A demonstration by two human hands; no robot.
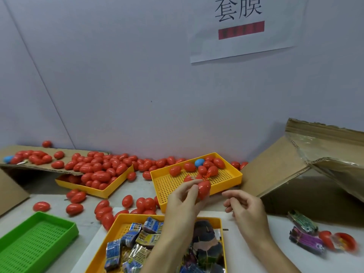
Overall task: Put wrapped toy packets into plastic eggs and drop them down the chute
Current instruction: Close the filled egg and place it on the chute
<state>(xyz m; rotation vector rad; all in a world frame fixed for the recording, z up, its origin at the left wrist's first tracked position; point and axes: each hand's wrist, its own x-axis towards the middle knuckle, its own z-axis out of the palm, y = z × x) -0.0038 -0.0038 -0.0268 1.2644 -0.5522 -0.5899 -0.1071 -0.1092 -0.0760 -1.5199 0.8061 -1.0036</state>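
- Left hand (183, 201) is up over the near edge of the middle yellow tray (167, 186), fingers curled round a red egg (203, 189), with something small pinched at the fingertips against the egg's top; what it is cannot be made out.
- Right hand (244, 205) hovers just right of that egg, fingers loosely curled, holding nothing, not touching the egg.
- The held egg sits above the middle yellow tray's front rim; behind it in the tray lie an opened red shell (189, 178) and a cluster of red eggs with one blue egg (199, 162) at the far end.
- Nearer than that tray, under both forearms, a second yellow tray (120, 219) holds the wrapped toy packets (130, 239), blue and yellow ones on the left, dark ones on the right.
- Left of the middle tray, another yellow tray (92, 191) is heaped with red eggs (98, 170), spilling onto the table and a cardboard flap (65, 170).
- Far left and nearer, a green tray (39, 241).
- Right of the middle tray, a sloping cardboard box (275, 170), tilted open.
- Near right corner: a purple packet (303, 238), a green packet (303, 221) and an open red egg half (346, 242) on the table.
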